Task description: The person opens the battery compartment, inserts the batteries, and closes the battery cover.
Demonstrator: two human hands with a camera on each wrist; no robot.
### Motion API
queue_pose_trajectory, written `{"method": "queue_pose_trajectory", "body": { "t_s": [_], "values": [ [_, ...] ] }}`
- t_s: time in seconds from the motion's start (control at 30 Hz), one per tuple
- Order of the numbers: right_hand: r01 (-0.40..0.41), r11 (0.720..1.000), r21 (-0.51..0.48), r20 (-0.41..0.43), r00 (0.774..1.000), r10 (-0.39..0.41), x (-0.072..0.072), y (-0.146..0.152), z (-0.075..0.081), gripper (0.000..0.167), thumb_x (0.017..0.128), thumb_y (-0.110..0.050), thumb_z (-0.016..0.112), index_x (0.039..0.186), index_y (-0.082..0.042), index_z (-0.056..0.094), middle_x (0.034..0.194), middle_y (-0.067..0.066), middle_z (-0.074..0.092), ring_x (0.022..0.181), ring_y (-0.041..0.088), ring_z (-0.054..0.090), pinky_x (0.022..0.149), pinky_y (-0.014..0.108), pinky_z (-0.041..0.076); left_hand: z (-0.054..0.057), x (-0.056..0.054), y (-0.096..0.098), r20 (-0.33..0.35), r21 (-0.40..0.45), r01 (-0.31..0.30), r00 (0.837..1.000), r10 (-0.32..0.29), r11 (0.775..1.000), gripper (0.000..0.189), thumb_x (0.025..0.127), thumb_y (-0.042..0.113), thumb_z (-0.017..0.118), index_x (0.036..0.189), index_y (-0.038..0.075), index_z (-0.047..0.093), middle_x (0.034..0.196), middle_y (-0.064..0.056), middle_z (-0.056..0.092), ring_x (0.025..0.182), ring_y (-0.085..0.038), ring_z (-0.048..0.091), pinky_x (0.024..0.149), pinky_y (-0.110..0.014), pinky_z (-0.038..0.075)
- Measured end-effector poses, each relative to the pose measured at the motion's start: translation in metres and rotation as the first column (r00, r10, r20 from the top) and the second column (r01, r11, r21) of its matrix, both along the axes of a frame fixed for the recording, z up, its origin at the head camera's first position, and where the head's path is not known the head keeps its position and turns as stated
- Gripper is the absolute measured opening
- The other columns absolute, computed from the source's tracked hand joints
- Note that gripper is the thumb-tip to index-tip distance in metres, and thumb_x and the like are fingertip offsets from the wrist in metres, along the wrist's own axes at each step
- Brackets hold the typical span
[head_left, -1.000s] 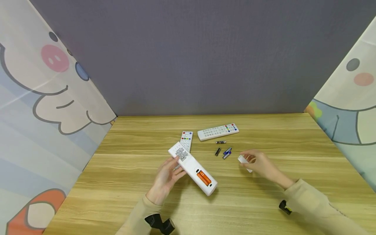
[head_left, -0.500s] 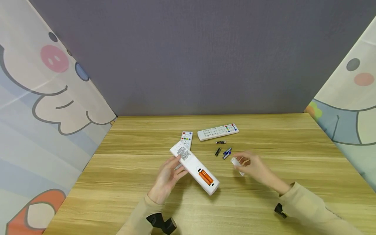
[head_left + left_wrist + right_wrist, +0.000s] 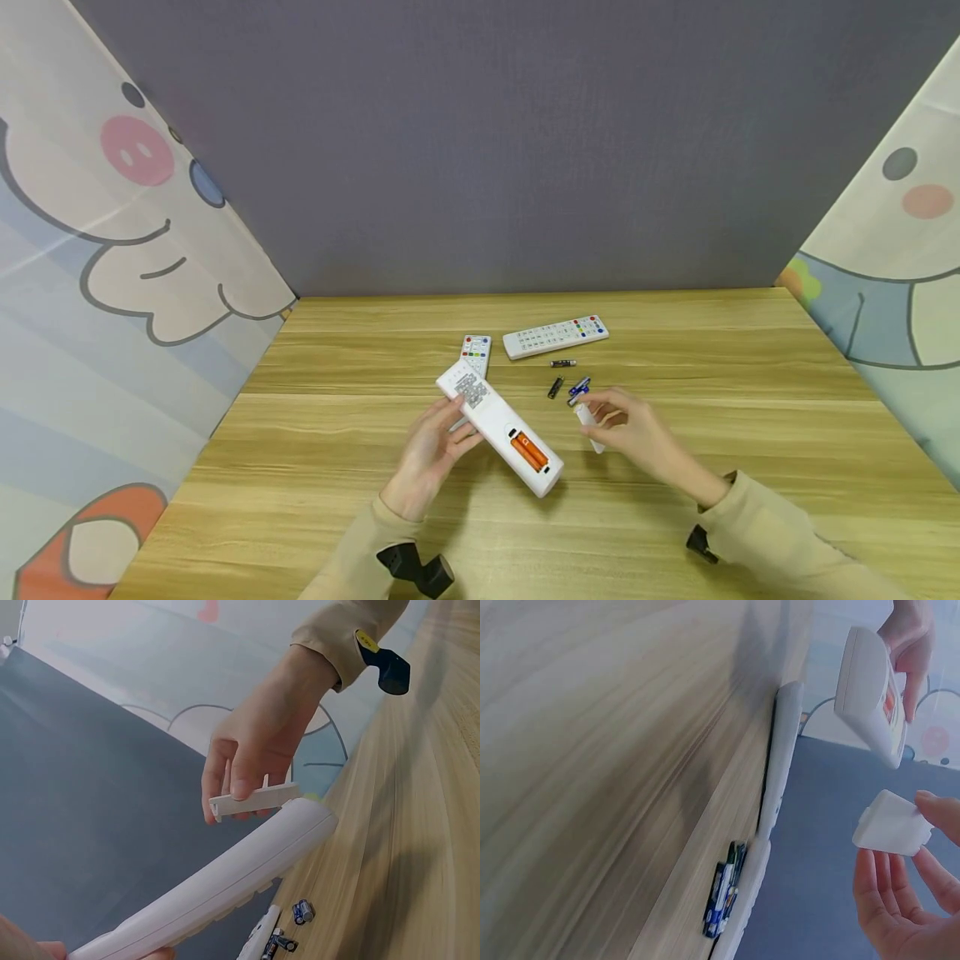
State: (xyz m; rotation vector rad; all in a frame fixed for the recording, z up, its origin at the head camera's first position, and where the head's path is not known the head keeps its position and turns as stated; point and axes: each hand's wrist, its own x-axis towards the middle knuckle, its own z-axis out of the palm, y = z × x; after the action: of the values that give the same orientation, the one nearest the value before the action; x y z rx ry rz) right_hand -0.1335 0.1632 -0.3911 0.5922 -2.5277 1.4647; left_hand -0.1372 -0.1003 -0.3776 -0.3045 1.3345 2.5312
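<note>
White plastic cover point(image 3: 892, 825), pinched between thumb and fingers of my right hand point(image 3: 637, 429), now sits nearer the remote point(image 3: 497, 423) than a second ago, having come leftward over the table point(image 3: 315, 417). My left hand point(image 3: 426, 458) grips that remote back-up, nudged slightly right; loose batteries point(image 3: 579, 386) unmoved. Head view: two orange batteries point(image 3: 529, 451) in the remote's uncovered recess, cover apart from it. Left wrist view hides those, but shows a thin upright tab point(image 3: 265, 781) on the cover. Right wrist view: cover's smooth flat face, remote's rounded end. Table has streaky wood grain.
</note>
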Motion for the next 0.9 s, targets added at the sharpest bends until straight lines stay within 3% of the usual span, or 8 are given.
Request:
{"method": "queue_pose_trajectory", "body": {
  "t_s": [0.5, 0.9],
  "values": [
    [-0.013, 0.996, -0.089, 0.011, 1.0, 0.014, 0.006, -0.014, 0.003, 0.036, 0.069, -0.002, 0.072, 0.102, 0.0, 0.06, 0.084, 0.003, 0.057, 0.074, 0.007, 0.055, 0.066, 0.023, 0.053, 0.002, -0.001, 0.006, 0.025, -0.003, 0.001, 1.0, -0.001, 1.0, 0.037, 0.091, 0.01, 0.046, 0.123, -0.005, 0.035, 0.093, -0.006, 0.059, 0.082, -0.021, 0.06, 0.082, -0.039, 0.05],
    [-0.061, 0.991, -0.123, -0.081, 0.995, 0.051, 0.014, -0.029, 0.004, 0.034, 0.069, -0.003, 0.072, 0.1, -0.002, 0.059, 0.087, 0.004, 0.057, 0.078, 0.008, 0.054, 0.066, 0.026, 0.054, 0.004, 0.0, 0.008, 0.016, 0.002, -0.002, 1.0, 0.002, 1.0, 0.041, 0.091, 0.01, 0.047, 0.126, -0.004, 0.032, 0.098, -0.009, 0.057, 0.087, -0.022, 0.059, 0.087, -0.042, 0.047]
  ]
}}
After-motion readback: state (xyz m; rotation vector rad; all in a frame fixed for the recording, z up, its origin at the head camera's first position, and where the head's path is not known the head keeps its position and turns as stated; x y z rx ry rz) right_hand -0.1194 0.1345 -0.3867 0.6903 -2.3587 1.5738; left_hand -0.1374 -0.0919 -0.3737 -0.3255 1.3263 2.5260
